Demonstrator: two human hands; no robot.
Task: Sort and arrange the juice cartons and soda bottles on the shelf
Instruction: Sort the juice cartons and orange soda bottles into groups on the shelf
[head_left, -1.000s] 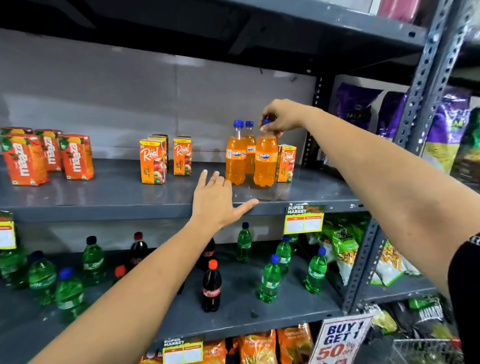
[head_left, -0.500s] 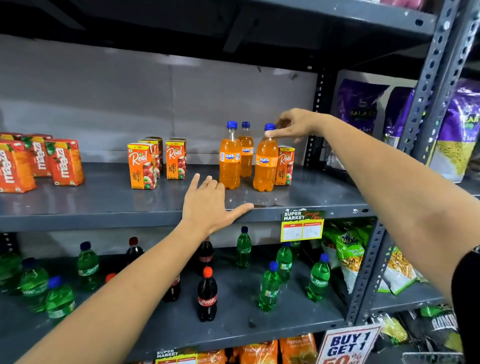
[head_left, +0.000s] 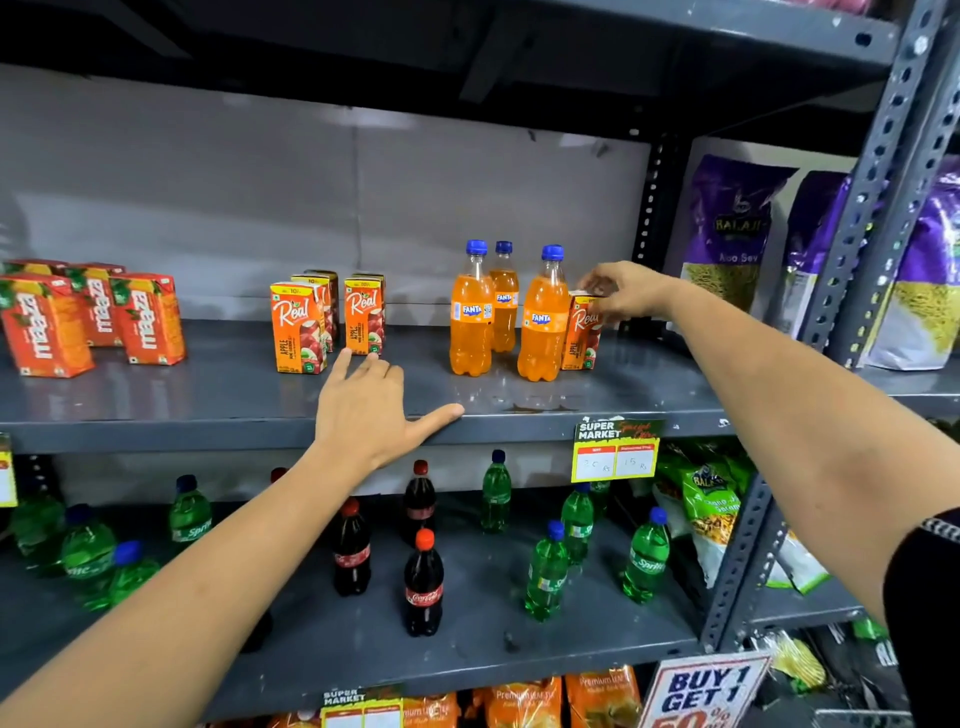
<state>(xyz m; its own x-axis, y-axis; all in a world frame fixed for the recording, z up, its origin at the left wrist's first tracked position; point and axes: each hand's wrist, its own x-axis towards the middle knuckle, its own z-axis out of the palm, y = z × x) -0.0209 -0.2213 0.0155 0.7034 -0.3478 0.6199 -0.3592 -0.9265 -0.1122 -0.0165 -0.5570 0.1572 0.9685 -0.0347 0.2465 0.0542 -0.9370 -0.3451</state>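
Observation:
Three orange Fanta bottles (head_left: 541, 317) with blue caps stand on the grey middle shelf (head_left: 234, 395). Just right of them stands a lone Real apple juice carton (head_left: 581, 332); my right hand (head_left: 626, 293) closes its fingers around the carton's top. Several more Real cartons (head_left: 298, 327) are grouped left of the bottles, and red Maaza cartons (head_left: 145, 319) stand at the far left. My left hand (head_left: 376, 410) lies flat and open on the shelf's front edge, holding nothing.
The shelf below carries scattered green Sprite bottles (head_left: 644, 561) and dark Coca-Cola bottles (head_left: 423, 587). Purple snack bags (head_left: 737, 234) fill the neighbouring bay beyond a perforated steel upright (head_left: 883, 171). A price tag (head_left: 615, 452) hangs from the shelf edge.
My right hand left the cap of the front right Fanta bottle and dropped right onto the Real carton beside it. The left hand stayed on the shelf edge.

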